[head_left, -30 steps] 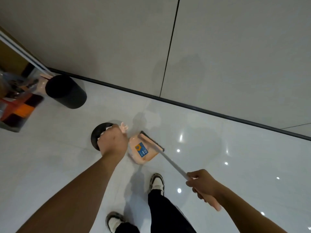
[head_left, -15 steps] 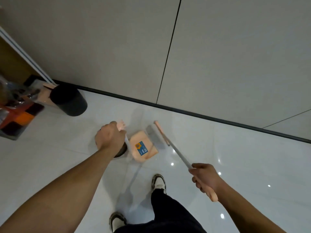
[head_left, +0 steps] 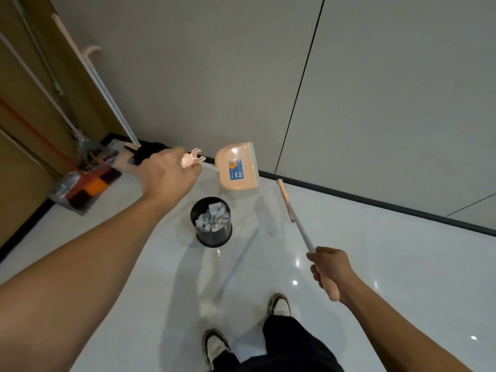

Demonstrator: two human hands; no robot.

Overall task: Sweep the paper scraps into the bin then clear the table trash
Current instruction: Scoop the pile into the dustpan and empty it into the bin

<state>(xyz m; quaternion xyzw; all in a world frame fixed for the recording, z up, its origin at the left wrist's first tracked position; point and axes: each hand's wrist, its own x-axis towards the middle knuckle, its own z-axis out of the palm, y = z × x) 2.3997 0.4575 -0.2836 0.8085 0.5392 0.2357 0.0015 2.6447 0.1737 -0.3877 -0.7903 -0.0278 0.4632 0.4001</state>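
Observation:
My left hand (head_left: 167, 174) grips the handle of a peach dustpan (head_left: 237, 166), which is lifted in the air above and behind a small black bin (head_left: 212, 222). White paper scraps (head_left: 213, 217) fill the bin. My right hand (head_left: 328, 269) holds the peach grip of a broom (head_left: 285, 201) with a silver shaft. The broom's head hangs just above the floor, to the right of the bin and near the wall's dark baseboard.
A second black bin (head_left: 146, 154) is partly hidden behind my left hand. Brooms and mops (head_left: 83, 181) lean in the left corner against a brown panel. My shoes (head_left: 279, 304) stand on the glossy white floor below the bin. Grey wall panels rise behind.
My left hand has raised the dustpan off the floor and away from the bin, which now shows its scraps. The broom head has swung to the right.

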